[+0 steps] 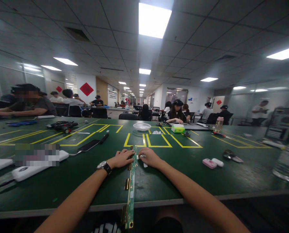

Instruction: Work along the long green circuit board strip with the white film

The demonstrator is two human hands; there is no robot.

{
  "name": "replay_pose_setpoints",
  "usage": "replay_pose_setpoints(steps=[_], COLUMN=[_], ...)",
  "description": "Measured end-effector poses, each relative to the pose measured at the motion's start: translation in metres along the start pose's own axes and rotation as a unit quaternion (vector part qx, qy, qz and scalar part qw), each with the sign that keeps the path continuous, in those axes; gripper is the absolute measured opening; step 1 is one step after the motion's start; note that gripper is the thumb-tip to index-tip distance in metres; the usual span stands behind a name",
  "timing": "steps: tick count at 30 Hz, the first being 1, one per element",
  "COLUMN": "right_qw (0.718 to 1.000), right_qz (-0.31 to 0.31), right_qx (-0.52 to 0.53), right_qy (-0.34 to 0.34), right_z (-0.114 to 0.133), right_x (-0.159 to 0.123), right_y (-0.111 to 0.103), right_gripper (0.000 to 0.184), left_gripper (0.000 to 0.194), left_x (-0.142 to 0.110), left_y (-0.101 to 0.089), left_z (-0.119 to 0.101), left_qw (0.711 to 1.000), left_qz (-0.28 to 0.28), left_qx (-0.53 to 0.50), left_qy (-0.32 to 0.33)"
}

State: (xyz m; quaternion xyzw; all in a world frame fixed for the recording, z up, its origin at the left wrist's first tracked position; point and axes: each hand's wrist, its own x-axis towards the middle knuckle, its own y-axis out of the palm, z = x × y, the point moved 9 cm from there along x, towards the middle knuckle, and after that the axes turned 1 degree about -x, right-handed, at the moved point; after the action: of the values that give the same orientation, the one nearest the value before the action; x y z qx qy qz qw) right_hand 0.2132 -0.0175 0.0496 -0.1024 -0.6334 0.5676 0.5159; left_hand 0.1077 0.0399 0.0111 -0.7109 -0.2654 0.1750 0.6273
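A long, narrow green circuit board (132, 181) lies lengthwise in front of me, its near end sticking out past the table edge. Gold-coloured flex tabs (127, 184) stick out along its left side. My left hand (122, 158), with a watch (104, 166) on the wrist, rests flat with fingers stretched out, fingertips on the board's far part. Across from it, my right hand (149, 157) is closed in a pinch at the board's right edge. Whatever sits between those fingertips is too small to make out. A small white piece (145, 165) shows just below the right fingers.
A clear round dish (141, 126) and a green tissue pack (177, 128) stand farther back. Left are a phone (89, 145) and a white power strip (39, 165). On the right are a pink case (209, 163) and a large bottle (287, 161). Several people sit beyond.
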Motion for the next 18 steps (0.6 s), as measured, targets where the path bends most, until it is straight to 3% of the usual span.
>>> replay_pose_setpoints(steps=[5, 13, 18], right_qw=[0.994, 0.999, 0.998], right_qz=[0.003, 0.039, 0.048], right_qx=[-0.098, -0.008, -0.023], right_qy=[0.043, -0.006, -0.017], right_z=[-0.0038, -0.0047, -0.0074], right_x=[-0.0050, -0.0082, -0.0035], right_y=[-0.0056, -0.0001, 0.0000], right_gripper=[0.017, 0.035, 0.036], left_gripper=[0.051, 0.049, 0.048], left_x=[-0.0031, -0.0022, -0.0037], left_y=[-0.0022, 0.0008, -0.0020], left_z=[-0.0028, -0.0021, -0.0029], left_qw=[1.000, 1.000, 1.000], left_qz=[0.001, 0.015, 0.012], left_qx=[-0.003, 0.001, -0.026], left_qy=[0.000, -0.007, 0.006])
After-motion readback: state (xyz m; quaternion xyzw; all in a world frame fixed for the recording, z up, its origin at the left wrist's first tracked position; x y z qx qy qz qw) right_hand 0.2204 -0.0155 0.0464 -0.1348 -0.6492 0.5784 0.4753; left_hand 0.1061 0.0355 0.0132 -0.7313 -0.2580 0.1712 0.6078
